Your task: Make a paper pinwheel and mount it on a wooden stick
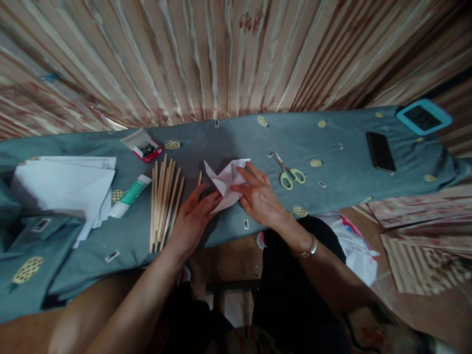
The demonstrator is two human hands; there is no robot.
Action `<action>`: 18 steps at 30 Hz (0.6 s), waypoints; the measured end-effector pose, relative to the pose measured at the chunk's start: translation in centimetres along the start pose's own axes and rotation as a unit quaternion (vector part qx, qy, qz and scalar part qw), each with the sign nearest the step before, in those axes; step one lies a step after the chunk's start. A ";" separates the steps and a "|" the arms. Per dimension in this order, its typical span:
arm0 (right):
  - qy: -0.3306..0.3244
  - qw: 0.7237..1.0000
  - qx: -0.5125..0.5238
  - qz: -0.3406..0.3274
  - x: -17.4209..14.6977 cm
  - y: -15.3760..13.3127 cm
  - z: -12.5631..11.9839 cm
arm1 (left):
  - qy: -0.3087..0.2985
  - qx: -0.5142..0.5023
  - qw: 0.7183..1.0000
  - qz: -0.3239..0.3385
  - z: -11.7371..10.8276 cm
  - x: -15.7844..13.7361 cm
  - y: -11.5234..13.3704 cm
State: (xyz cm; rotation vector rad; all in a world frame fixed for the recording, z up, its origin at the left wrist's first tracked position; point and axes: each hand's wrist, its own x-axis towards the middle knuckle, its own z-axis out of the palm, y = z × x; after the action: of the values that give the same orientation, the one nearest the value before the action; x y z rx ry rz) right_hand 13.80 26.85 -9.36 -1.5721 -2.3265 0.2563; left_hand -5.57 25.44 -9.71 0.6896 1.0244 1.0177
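Observation:
A white paper pinwheel (225, 186), its points folded up toward the middle, lies at the front of the cloth-covered surface. My left hand (194, 215) grips its lower left side, with the fingertips partly hidden against the paper. From the right, my right hand (261, 196) holds the pinwheel, thumb near its centre and fingers bent over its right edge. The tip of a single wooden stick (200, 178) shows just beyond my left fingers. Several more wooden sticks (164, 196) lie in a bunch to the left. Scissors with pale green handles (286, 178) rest right of the pinwheel.
A glue tube (130, 195) and a stack of white paper (66, 184) lie at left. Behind the sticks stands an opened red box of small dark pieces (146, 150). A phone (380, 151) and a blue-framed tablet (424, 117) lie far right. A curtain (228, 64) hangs behind.

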 end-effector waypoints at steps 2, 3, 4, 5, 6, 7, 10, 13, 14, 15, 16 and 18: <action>-0.009 1.000 0.020 0.011 0.1 -0.1 -0.2 | -0.013 -0.010 1.000 -0.017 0.1 0.1 0.0; -0.012 0.999 0.031 0.016 0.1 -0.1 -0.4 | -0.021 -0.004 1.000 -0.019 0.2 0.1 -0.1; -0.013 0.999 0.043 0.019 0.1 -0.1 -0.4 | -0.029 0.008 0.999 -0.017 0.3 0.2 -0.1; -0.012 0.998 0.054 0.022 0.0 -0.1 -0.5 | -0.041 0.023 0.999 -0.013 0.3 0.3 -0.1; -0.009 0.998 0.063 0.023 0.0 0.0 -0.6 | -0.052 0.037 0.998 -0.009 0.4 0.5 -0.1; -0.005 0.997 0.070 0.023 0.0 0.0 -0.6 | -0.059 0.047 0.997 -0.005 0.5 0.6 -0.1; 0.006 0.997 0.072 0.013 -0.2 0.0 -0.6 | -0.060 0.040 0.997 -0.016 0.9 0.9 -0.2; 0.028 0.998 0.052 -0.007 -0.4 -0.3 -0.6 | -0.035 0.011 0.999 -0.036 1.5 1.0 -0.1; 0.037 0.998 0.044 -0.016 -0.4 -0.4 -0.6 | -0.031 0.003 0.999 -0.040 1.7 0.9 0.0; 0.045 0.998 0.036 -0.027 -0.5 -0.5 -0.5 | -0.026 -0.008 0.999 -0.041 2.0 0.9 0.1; 0.051 0.998 0.029 -0.039 -0.5 -0.7 -0.5 | -0.023 -0.025 0.999 -0.040 2.2 0.9 0.2; 0.064 0.996 0.014 -0.063 -0.6 -1.0 -0.3 | -0.015 -0.070 0.997 -0.034 2.5 0.9 0.6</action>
State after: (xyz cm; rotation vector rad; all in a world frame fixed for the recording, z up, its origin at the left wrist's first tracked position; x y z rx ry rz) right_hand 13.24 25.93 -8.81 -1.3792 -2.3003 0.1530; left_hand -3.36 26.44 -8.60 0.5491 0.9348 1.0068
